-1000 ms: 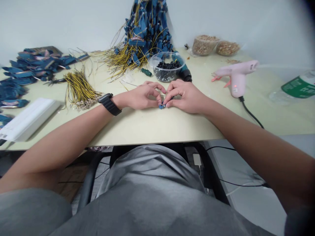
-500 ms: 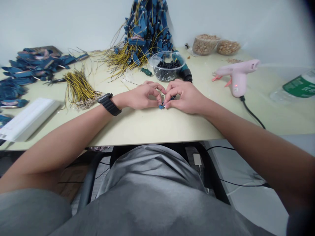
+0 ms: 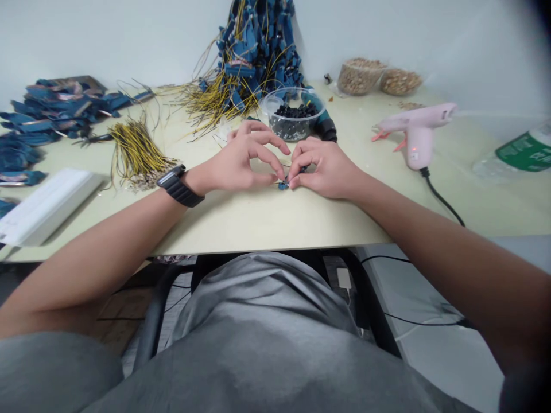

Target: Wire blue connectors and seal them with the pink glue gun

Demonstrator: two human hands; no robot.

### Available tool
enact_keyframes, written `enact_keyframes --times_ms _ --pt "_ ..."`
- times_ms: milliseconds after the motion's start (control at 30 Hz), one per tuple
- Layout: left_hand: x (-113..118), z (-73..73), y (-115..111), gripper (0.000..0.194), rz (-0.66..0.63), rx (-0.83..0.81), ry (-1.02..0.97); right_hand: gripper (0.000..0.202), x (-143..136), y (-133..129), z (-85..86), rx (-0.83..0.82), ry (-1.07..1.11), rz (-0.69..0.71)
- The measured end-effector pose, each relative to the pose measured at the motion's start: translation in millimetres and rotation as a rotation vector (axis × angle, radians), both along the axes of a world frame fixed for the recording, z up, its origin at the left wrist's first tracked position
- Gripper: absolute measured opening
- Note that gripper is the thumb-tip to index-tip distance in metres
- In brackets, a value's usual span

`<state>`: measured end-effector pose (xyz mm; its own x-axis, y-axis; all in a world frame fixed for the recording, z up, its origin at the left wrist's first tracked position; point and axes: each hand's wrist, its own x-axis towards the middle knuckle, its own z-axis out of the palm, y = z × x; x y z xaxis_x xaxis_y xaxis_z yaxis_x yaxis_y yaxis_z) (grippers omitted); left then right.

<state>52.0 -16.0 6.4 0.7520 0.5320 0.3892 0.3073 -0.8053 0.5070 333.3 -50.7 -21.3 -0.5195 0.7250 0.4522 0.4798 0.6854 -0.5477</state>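
My right hand (image 3: 325, 166) is closed in a pinch on a small blue part (image 3: 283, 186) with a shiny metal bit, low over the table near its front edge. A dark bit shows between its curled fingers, too small to name. Just left of the part, my left hand (image 3: 243, 158), with a black watch (image 3: 178, 186) on its wrist, has its fingers spread. Its thumb and index tips are close to the blue part and slightly apart. A thin dark wire end shows by the left thumb. Beyond the hands stands a clear round tub (image 3: 295, 117) of small black pieces.
A bundle of yellow and black wires (image 3: 138, 149) lies left, near a white box (image 3: 49, 206). Blue strips (image 3: 55, 112) pile up at the far left, more blue parts (image 3: 258, 57) at the back. A pink glue gun (image 3: 415, 129) and a bottle (image 3: 523, 150) stand right.
My left hand has opened from its pinch, its fingers lifting and spreading as the wrist shifts left. The right hand keeps its hold on the blue part.
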Motion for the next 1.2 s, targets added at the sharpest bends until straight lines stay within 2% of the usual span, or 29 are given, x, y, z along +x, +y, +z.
enact_keyframes --times_ms 367,600,800,967,1200 --pt "1.8 0.4 -2.0 0.025 0.006 -0.026 0.061 0.014 -0.3 -0.3 -1.0 0.016 0.013 0.013" --pt "1.7 2.7 -2.2 0.041 -0.02 -0.052 0.079 0.016 -1.7 -1.8 0.7 -0.012 0.003 -0.01" --pt "3.3 5.9 -5.1 0.032 0.016 -0.056 0.078 0.023 -1.4 -1.4 0.8 -0.016 0.004 -0.008" --pt "3.3 2.6 -3.7 0.027 0.01 -0.058 0.078 0.019 -1.4 -0.8 0.3 0.001 0.011 0.004" --pt "2.8 0.2 -1.8 0.036 0.005 -0.063 0.063 0.017 -1.8 0.1 -1.4 0.004 0.007 -0.009"
